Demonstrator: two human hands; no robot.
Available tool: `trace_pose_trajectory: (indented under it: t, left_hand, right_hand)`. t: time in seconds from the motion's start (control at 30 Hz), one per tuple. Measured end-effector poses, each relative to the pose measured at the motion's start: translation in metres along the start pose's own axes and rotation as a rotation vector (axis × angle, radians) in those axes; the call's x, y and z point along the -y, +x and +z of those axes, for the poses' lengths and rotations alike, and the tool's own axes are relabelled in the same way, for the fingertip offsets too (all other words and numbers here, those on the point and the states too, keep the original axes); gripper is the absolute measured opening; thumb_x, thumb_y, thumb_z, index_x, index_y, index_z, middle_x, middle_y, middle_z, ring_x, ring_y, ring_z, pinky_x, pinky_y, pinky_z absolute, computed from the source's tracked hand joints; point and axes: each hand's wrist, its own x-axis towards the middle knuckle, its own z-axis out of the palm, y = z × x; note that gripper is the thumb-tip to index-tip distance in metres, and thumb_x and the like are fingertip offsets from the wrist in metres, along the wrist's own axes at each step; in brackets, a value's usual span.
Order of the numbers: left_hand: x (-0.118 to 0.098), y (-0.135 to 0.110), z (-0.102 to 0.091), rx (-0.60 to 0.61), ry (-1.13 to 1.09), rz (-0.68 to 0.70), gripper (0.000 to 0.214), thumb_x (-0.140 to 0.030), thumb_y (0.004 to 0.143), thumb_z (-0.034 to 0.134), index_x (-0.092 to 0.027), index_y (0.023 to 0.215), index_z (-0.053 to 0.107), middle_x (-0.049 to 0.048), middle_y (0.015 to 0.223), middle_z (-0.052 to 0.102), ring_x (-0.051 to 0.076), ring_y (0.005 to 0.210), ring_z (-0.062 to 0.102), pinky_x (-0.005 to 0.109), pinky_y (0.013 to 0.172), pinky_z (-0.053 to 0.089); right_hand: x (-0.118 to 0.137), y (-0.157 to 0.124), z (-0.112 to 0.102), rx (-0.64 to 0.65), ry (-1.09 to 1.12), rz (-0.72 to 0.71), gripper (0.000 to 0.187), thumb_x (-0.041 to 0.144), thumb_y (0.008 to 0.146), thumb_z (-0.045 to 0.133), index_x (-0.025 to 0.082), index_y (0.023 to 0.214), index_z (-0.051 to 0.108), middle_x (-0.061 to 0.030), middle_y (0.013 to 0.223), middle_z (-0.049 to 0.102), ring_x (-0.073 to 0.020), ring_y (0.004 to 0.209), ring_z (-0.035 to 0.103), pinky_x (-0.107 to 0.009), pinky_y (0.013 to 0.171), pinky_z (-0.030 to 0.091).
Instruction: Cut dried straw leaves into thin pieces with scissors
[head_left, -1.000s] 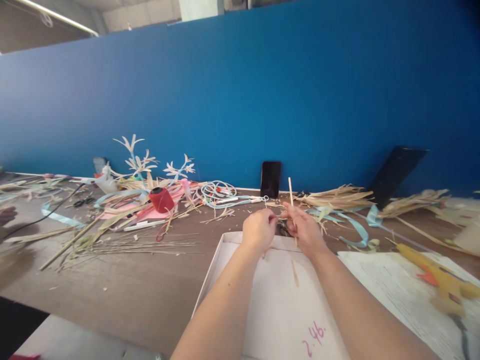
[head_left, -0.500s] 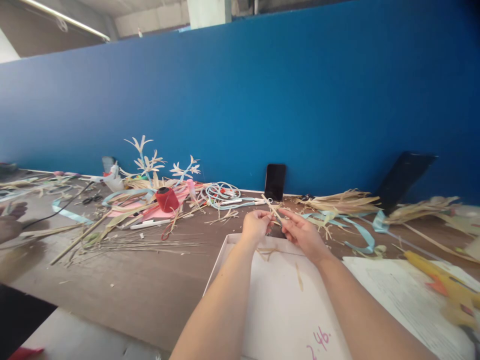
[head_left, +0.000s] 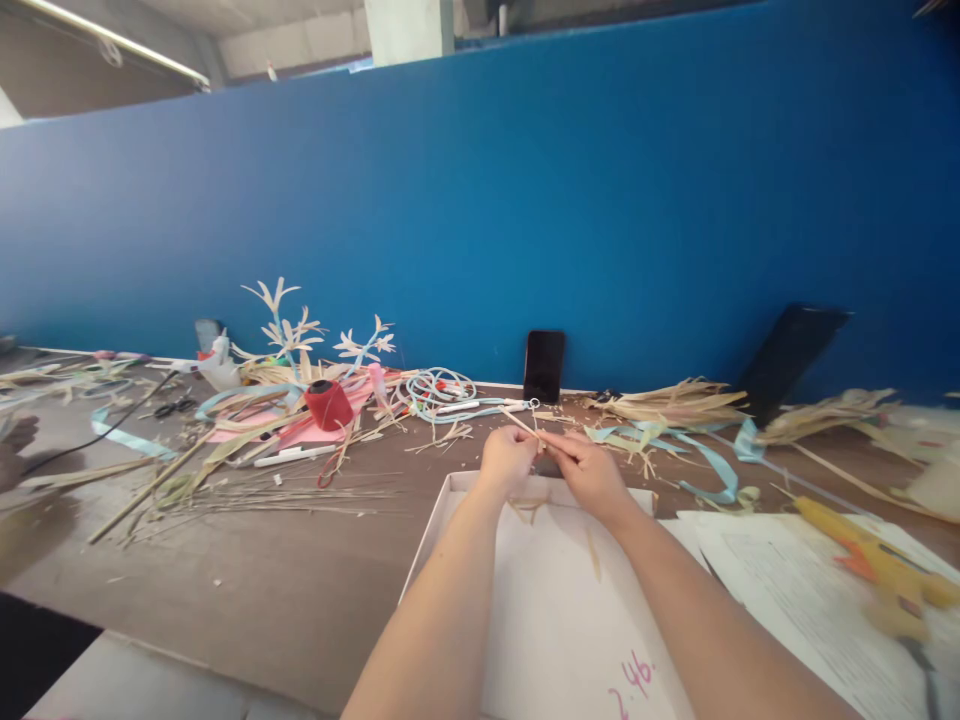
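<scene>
Above the far edge of a white box lid (head_left: 570, 600), my left hand (head_left: 508, 460) and my right hand (head_left: 589, 470) meet fingertip to fingertip. Between them is a thin, pale straw strip (head_left: 519, 422), its end pointing up and left past my left fingers. Both hands are closed in a pinch on it. How the strip runs inside the fingers is hidden. A few straw bits (head_left: 531, 510) lie on the lid below, and pink writing (head_left: 631, 684) marks its near part.
Left of the lid are a red thread spool (head_left: 328, 404), straw flowers (head_left: 296, 332) and thin stems (head_left: 277, 497). A phone (head_left: 544, 366) leans on the blue partition (head_left: 480, 200). At right lie a yellow glue gun (head_left: 874, 550) on papers (head_left: 772, 600) and blue ribbon (head_left: 712, 465). Another person's hand (head_left: 16, 448) shows far left.
My right hand has turned and come closer to my left hand. The straw pieces, crossed in an X before, now show as one strip slanting left. The view has shifted slightly.
</scene>
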Motion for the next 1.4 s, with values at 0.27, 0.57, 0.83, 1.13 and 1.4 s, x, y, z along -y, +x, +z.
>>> trace_pose_trajectory:
  t: [0.27, 0.57, 0.83, 1.13, 1.4]
  left_hand:
    - [-0.006, -0.003, 0.002, -0.003, -0.166, -0.083, 0.012, -0.022, 0.065, 0.055, -0.013, 0.060, 0.061, -0.0016, 0.051, 0.052, 0.005, 0.043, 0.039, 0.018, 0.041, 0.028]
    - [0.002, 0.002, 0.006, 0.016, -0.523, -0.116, 0.024, -0.033, 0.062, 0.062, -0.012, 0.071, 0.062, 0.0032, 0.069, 0.062, 0.003, 0.043, 0.039, 0.016, 0.037, 0.024]
    - [0.004, 0.002, 0.018, 0.077, -0.386, 0.005, 0.022, -0.034, 0.067, 0.057, -0.013, 0.073, 0.060, 0.0005, 0.055, 0.056, 0.008, 0.044, 0.043, 0.019, 0.041, 0.032]
    - [0.009, 0.002, 0.016, -0.126, -0.081, 0.190, 0.014, -0.027, 0.068, 0.054, -0.015, 0.063, 0.056, -0.0007, 0.056, 0.053, 0.010, 0.054, 0.044, 0.021, 0.052, 0.034]
    - [0.003, 0.003, 0.015, -0.075, -0.208, 0.070, 0.012, -0.025, 0.064, 0.055, -0.014, 0.058, 0.056, -0.0021, 0.050, 0.049, 0.007, 0.046, 0.038, 0.019, 0.046, 0.028]
  right_hand:
    - [-0.017, 0.003, -0.015, -0.355, -0.094, 0.183, 0.033, 0.029, 0.081, 0.049, 0.026, 0.109, 0.065, -0.0049, 0.086, 0.065, -0.0198, 0.075, 0.057, -0.034, 0.072, 0.044]
    - [0.002, 0.003, -0.013, -0.066, 0.631, 0.412, 0.058, 0.046, 0.074, 0.059, 0.023, 0.126, 0.048, 0.0014, 0.068, 0.058, -0.0069, 0.044, 0.042, -0.018, 0.039, 0.027]
    - [-0.004, 0.006, -0.007, 0.087, 0.549, 0.429, 0.047, 0.043, 0.074, 0.060, 0.017, 0.113, 0.061, 0.0025, 0.061, 0.055, -0.0051, 0.040, 0.037, -0.019, 0.039, 0.024]
    - [-0.001, 0.002, -0.002, -0.013, 0.092, 0.080, 0.031, 0.030, 0.082, 0.047, 0.025, 0.104, 0.069, -0.0048, 0.085, 0.066, -0.0182, 0.078, 0.059, -0.029, 0.072, 0.046]
    - [-0.015, 0.006, 0.000, -0.296, -0.068, 0.175, 0.033, 0.032, 0.082, 0.046, 0.024, 0.105, 0.068, -0.0058, 0.090, 0.066, -0.0197, 0.081, 0.060, -0.029, 0.073, 0.045]
